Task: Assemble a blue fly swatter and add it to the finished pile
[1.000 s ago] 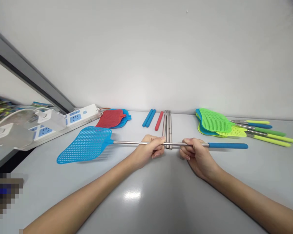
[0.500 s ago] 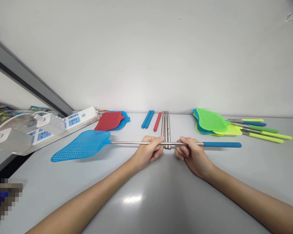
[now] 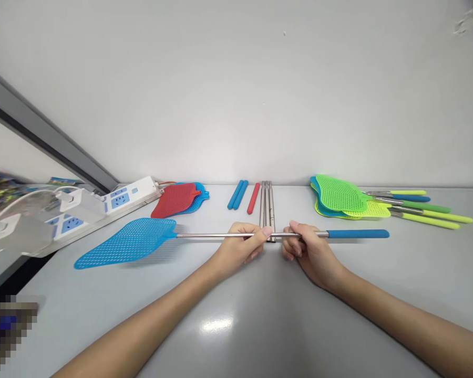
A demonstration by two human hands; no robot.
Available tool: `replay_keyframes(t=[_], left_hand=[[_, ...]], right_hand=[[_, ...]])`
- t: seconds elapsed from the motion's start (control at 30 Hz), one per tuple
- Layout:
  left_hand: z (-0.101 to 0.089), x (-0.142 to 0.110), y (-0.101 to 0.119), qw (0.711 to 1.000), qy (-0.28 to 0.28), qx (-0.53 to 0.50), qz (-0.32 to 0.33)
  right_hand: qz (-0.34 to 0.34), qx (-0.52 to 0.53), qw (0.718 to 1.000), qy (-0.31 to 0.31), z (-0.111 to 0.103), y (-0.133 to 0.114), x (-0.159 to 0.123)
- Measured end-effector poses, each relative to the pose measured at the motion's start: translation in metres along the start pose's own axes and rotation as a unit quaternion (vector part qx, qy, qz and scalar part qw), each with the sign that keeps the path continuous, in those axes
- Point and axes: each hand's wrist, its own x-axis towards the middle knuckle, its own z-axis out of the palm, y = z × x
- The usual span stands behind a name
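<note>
A blue fly swatter [image 3: 132, 241] lies level across my view, its mesh head at the left and its blue grip [image 3: 358, 234] at the right. My left hand [image 3: 242, 244] is closed on the metal shaft near its middle, thumb along the top. Close to the blue grip, my right hand [image 3: 309, 249] pinches the same shaft. Behind the hands lie several bare metal rods [image 3: 267, 202], their near ends partly covered by the left hand and the shaft. Left of these are a red grip tube [image 3: 254, 198] and two blue grip tubes [image 3: 237, 195].
A red swatter head [image 3: 175, 199] overlaps a blue one at the back left. Several whole swatters with a green head [image 3: 341, 194] on top are stacked at the right. White power strips [image 3: 132, 195] with plugs line the table's left edge. A wall stands behind.
The left hand has shifted slightly right along the shaft, closer to the right hand. The swatter head sits a little lower and further left in view. Both hands keep their hold.
</note>
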Motion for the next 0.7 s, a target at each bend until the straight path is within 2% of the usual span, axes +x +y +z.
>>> replay_keyframes(t=[0.13, 0.23, 0.33, 0.4, 0.7], left_hand=[[0.003, -0.003, 0.001, 0.999, 0.041, 0.017, 0.02], [0.012, -0.008, 0.002, 0.996, 0.072, -0.011, 0.043], [0.021, -0.012, 0.003, 0.997, -0.014, -0.072, 0.025], [0.023, -0.013, 0.004, 0.993, -0.053, -0.102, 0.006], [0.017, -0.007, 0.0, 0.988, -0.043, -0.143, -0.039]], right_hand=[[0.016, 0.004, 1.0, -0.008, 0.002, -0.001, -0.002], [0.058, 0.042, 0.997, -0.032, 0.006, 0.001, -0.006], [0.102, 0.044, 0.992, -0.064, 0.011, 0.006, -0.012], [0.107, 0.031, 0.99, -0.085, 0.013, 0.009, -0.015], [0.094, 0.018, 0.99, -0.108, 0.013, 0.012, -0.013]])
